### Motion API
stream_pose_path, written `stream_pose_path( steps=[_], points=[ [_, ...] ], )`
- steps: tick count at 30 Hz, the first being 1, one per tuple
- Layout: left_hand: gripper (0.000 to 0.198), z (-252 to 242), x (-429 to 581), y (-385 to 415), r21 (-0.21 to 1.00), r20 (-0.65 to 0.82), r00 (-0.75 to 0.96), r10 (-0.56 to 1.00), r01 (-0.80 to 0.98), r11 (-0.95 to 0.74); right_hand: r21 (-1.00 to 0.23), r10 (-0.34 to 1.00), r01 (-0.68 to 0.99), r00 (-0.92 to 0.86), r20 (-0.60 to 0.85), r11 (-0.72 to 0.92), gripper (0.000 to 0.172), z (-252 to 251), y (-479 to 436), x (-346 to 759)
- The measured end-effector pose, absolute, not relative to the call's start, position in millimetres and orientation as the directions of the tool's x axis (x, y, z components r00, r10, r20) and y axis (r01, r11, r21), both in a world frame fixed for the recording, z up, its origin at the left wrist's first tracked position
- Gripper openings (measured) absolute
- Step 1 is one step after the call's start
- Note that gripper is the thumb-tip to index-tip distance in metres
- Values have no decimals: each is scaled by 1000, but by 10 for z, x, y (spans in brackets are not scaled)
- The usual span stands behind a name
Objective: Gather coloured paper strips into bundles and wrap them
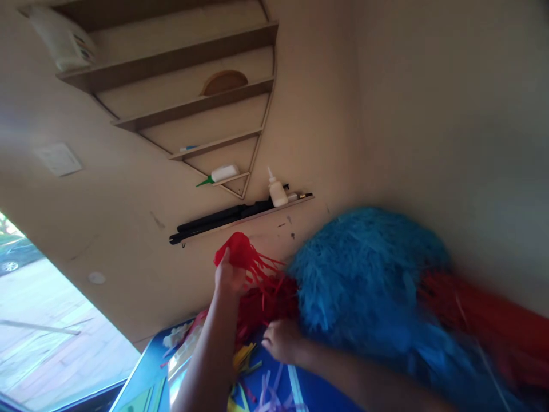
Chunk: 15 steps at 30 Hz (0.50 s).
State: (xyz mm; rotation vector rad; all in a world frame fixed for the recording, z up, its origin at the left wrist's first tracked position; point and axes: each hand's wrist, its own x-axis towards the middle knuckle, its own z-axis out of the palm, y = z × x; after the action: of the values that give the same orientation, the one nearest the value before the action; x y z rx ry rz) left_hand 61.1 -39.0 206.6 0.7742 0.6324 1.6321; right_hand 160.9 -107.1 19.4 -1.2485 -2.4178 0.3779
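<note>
Apparently, left hand (230, 277) grips red fringe (238, 250) by its solid end — keeping strips (259, 270) loose; right hand (283, 340) lower — grip unclear.

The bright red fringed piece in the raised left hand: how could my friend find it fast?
Find the big, shaggy blue mound on the right. To its left, a raised bare left hand grips the bright red, fringed, paper-like piece. Unlike the darker red pile below, it's held up, with a smooth top and thin loose strips.

the head view faces the wall (311, 103) from nearby
</note>
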Motion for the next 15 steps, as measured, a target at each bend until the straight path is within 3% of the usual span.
stream_pose_path(
  steps=[1, 3, 5, 7, 8, 10, 12, 15],
  points=[
    [38, 2048, 614, -538, 766, 166, -105, 981, -613, -195, -470, 814, 668, -520, 260, 577, 27, 286, -1183, 1555],
    [42, 1924, 599, -877, 783, 195, -77, 978, -588, -203, -707, 820, 454, -469, 328, 542, 37, 440, -1402, 1461],
    [47, 1685, 552, -1231, 804, 203, -57, 978, -560, -200, -911, 848, 18, -374, 376, 412, 42, 518, -1596, 1425],
    [50, 1356, 489, -1553, 826, 194, -33, 981, -533, -181, -889, 877, -388, -304, 372, 243, 47, 520, -1765, 1463],
    [53, 1171, 463, -1695, 840, 183, -15, 983, -518, -165, -858, 887, -481, -298, 353, 180, 52, 506, -1842, 1507],
    [60, 790, 449, -1943, 897, 162, 39, 986, -423, -131, -845, 912, -533, -327, 246, 38, 67, 486, -1977, 1626],
    [68, 422, 506, -2161, 953, 140, -15, 990, -268, -139, -839, 936, -529, -344, 79, -124, 82, 494, -2068, 1764],
    [66, -45, 696, -2449, 994, 100, -104, 990, -36, -104, -724, 948, -642, -313, -54, -253, 79, 500, -2093, 1957]
  ],
)
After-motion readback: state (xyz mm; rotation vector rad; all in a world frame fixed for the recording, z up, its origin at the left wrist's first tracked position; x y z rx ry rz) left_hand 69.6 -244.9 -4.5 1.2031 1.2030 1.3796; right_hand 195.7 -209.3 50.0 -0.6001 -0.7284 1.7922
